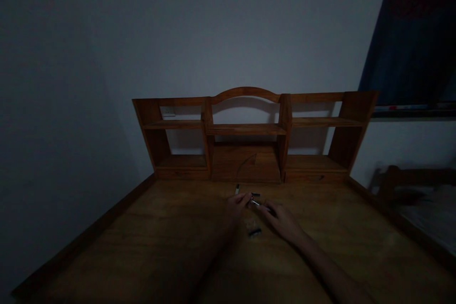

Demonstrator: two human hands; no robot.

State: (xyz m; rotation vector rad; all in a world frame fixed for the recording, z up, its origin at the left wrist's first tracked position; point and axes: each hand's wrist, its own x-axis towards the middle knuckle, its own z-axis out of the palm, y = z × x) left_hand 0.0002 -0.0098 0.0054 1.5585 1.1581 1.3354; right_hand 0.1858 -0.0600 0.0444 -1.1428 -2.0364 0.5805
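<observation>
Single head view, looking forward and down, desk [149, 247] close below

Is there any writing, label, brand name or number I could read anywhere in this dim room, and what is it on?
None can be read.
The small metal piece between the left hand and right hand: too small and dark to show any marking.
The small dark piece on the wooden desk: no readable text.
The pale strip under the dark panel at right: blurred, nothing legible.
The shelf unit: bare wood, no lettering.
</observation>
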